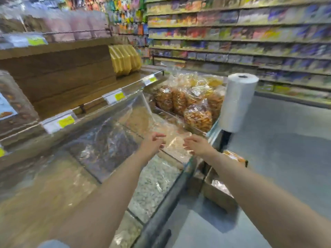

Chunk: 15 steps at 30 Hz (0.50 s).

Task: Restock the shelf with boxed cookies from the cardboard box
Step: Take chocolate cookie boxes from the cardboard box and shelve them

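So both arms are reaching straight out over the bulk bin counter [100, 169], the one with the clear lids. The left hand [152, 142] and the right hand [196, 145] are hovering just beside each other above the counter's far right corner. Both are showing loosely spread fingers and gripping nothing, as far as the motion blur lets me tell. The cardboard box [219, 195] is sitting on the floor [286, 158] right against the counter's right edge, under the right forearm, and it's looking open at the top. Something orange [235, 156] is poking up at the box's far end, but it's too smeared to say whether it's a cookie box. The wooden shelf [59, 77] is running along the back of the counter on the left. A row of yellow packs [125, 59] is standing at its right end, and yellow price tags [114, 97] are hanging along its front edge. At the shelf's left end a box with a cookie picture [10, 108] is just peeking in. Past the hands, bags of orange snacks [186, 104] are piling up in a bin beyond the counter's far edge. A white roll of plastic bags [238, 102] is standing upright at the counter's right corner, just beside them. Way across the aisle, long store shelves [250, 42] are showing rows of colourful packs, all blurry.
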### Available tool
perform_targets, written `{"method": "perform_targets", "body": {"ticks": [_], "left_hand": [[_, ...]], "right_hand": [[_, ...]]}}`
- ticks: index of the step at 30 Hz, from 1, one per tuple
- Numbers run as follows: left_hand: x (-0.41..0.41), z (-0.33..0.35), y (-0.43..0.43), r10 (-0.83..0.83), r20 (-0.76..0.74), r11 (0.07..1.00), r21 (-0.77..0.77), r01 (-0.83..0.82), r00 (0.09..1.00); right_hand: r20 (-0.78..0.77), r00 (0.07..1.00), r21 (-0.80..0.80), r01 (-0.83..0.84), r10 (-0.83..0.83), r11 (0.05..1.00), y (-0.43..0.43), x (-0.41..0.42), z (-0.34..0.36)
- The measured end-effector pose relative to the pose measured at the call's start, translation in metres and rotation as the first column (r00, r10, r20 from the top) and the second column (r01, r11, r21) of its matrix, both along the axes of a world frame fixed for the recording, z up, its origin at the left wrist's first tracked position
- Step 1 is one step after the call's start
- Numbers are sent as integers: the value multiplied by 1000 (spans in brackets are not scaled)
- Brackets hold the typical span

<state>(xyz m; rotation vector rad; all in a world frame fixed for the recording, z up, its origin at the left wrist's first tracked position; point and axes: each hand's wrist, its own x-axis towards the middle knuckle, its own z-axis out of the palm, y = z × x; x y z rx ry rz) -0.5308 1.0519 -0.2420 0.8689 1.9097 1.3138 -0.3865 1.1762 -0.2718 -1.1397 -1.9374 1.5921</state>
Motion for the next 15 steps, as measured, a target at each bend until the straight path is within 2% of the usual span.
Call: {"method": "perform_targets", "body": {"ticks": [5,9,15], "left_hand": [[112,-39,73,-164,-91,985,-68,158,982],[209,-74,132,-242,-35,968,-74,239,970],[310,-108,203,-276,-2,959,-65,275,961]], "right_hand": [[75,988,-28,134,-132,991,56,133,-29],[81,975,-55,211,-206,976,100,234,-43],[123,952,-82,290,-279,953,162,336,-60]]}}
